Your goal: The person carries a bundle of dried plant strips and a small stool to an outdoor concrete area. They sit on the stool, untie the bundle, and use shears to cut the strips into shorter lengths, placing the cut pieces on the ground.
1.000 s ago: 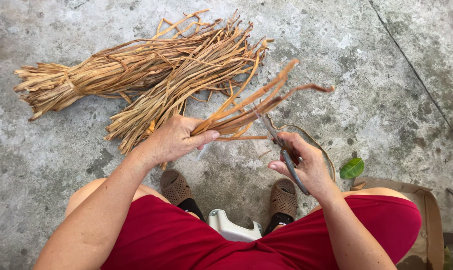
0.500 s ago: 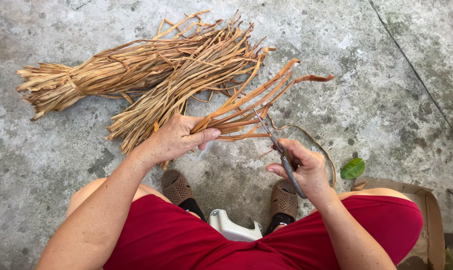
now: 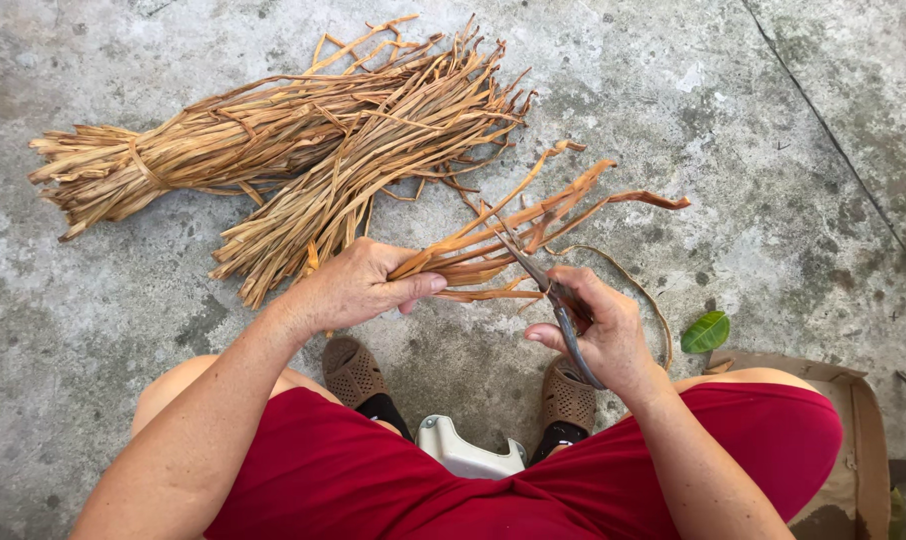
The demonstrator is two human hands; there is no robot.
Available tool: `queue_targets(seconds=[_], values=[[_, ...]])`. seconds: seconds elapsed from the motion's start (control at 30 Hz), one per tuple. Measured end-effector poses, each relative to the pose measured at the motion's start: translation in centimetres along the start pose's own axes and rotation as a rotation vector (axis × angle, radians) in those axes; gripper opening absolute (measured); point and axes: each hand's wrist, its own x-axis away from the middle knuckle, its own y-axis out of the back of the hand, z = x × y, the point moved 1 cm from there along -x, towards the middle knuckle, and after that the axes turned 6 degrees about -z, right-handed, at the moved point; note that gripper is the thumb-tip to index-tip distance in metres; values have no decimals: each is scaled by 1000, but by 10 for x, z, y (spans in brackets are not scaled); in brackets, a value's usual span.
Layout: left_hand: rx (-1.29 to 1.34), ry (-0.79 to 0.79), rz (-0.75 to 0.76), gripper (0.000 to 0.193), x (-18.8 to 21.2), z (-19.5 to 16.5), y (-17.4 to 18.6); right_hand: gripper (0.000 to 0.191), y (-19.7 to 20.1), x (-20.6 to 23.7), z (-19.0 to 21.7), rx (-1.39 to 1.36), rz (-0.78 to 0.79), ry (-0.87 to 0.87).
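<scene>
My left hand (image 3: 358, 285) grips a small handful of dried orange-brown plant strips (image 3: 533, 215) that fan out to the right above the concrete. My right hand (image 3: 598, 325) holds dark metal scissors (image 3: 553, 300), whose blades point up-left into those strips near my left thumb. Behind my left hand lie two bundles of the same dried strips: a tied one (image 3: 173, 160) at the left and a looser one (image 3: 373, 150) in the middle.
I sit on a white stool (image 3: 468, 452) in red shorts, feet in brown slippers (image 3: 351, 368) on a grey concrete floor (image 3: 773, 130). A green leaf (image 3: 706, 331) lies at the right, near a tan bag (image 3: 853, 430). A crack crosses the floor at upper right.
The held strips have shifted slightly right and their tips have spread. My right hand has brought the scissors closer, so the blades now reach into the strips.
</scene>
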Motion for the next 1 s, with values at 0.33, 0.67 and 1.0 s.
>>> queue_targets(seconds=[0.33,0.67,1.0], values=[[134,67,-58,37,2,14,14,51,1,12,-24,-535,-209,-90],[63,160,-56,43,17,27,24,54,1,2,-30,-601,-140,-257],[35,142,52,43,15,20,17,56,4,3,-35,-544,-192,-224]])
